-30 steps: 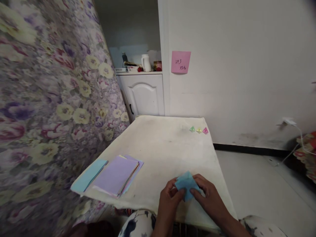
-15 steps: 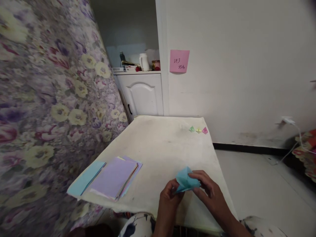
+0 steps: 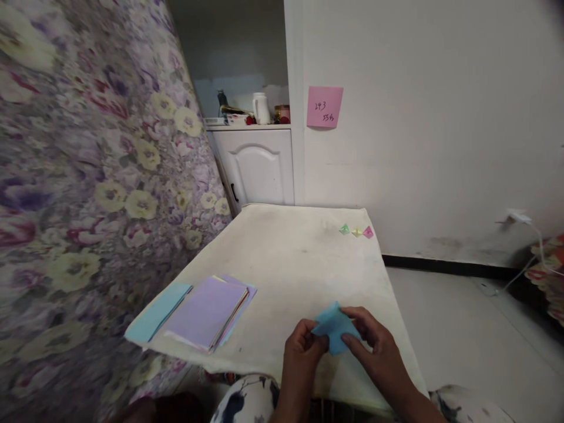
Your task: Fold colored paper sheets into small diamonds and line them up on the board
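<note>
A folded piece of blue origami paper (image 3: pixel 333 329) is held between my two hands over the near right part of the table. My left hand (image 3: pixel 304 348) pinches its left edge, thumb in front. On the right side, my right hand (image 3: pixel 372 339) grips it with the thumb on the face and the fingers behind the upper edge. The paper looks fairly flat, with a point at the top. Parts of its back are hidden by my fingers.
On the cream-covered table (image 3: pixel 282 258) lie a stack of purple and other coloured paper (image 3: pixel 207 311) and blue sheets (image 3: pixel 161 311) at the left. Small folded green (image 3: pixel 344 229), yellow (image 3: pixel 356 232) and pink (image 3: pixel 368 232) papers sit at the far right corner. A floral curtain (image 3: pixel 88 205) hangs left.
The blue paper was opened out and bulky; now it is flatter, with its face turned toward me. Both hands have shifted their grip slightly. The view has moved a little.
</note>
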Available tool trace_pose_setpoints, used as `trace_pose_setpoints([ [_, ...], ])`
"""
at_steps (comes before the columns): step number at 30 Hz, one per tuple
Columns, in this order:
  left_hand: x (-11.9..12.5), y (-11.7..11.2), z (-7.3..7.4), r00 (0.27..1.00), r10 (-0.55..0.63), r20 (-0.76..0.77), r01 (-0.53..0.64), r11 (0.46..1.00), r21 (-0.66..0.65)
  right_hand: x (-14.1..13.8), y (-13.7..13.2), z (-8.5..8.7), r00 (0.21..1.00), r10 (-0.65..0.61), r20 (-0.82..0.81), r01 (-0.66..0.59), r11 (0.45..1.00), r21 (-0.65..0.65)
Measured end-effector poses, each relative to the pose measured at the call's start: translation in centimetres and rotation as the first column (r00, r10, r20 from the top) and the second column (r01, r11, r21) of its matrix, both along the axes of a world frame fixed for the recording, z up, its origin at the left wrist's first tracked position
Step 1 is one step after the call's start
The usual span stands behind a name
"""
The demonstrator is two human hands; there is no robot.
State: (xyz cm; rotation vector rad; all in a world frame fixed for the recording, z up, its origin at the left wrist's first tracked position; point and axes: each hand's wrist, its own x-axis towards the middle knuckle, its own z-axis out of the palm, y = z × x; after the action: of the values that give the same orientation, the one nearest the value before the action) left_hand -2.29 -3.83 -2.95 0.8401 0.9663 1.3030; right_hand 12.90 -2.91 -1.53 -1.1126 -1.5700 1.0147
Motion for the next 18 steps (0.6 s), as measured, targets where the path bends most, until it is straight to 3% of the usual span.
trace_pose_setpoints([
  [4, 0.4, -0.1, -0.3, 1.0, 0.007, 0.006, -0.007, 0.999, 0.037, -0.2, 0.3, -0.8, 0.994, -0.074, -0.081, 0.066, 0.994, -0.09],
  [12, 1.1, -0.3, -0.9, 0.984, -0.005, -0.176, 0.015, 0.999, 0.052, -0.2, 1.0, -0.8, 0.974, -0.072, -0.216, 0.006, 0.956, -0.293],
  [18, 1.8, -0.3, -1.9, 0.961, -0.251, -0.117, 0.231, 0.959, -0.166, -0.2, 0.6, -0.8, 0.967, -0.113, -0.229, 0.039, 0.952, -0.305],
])
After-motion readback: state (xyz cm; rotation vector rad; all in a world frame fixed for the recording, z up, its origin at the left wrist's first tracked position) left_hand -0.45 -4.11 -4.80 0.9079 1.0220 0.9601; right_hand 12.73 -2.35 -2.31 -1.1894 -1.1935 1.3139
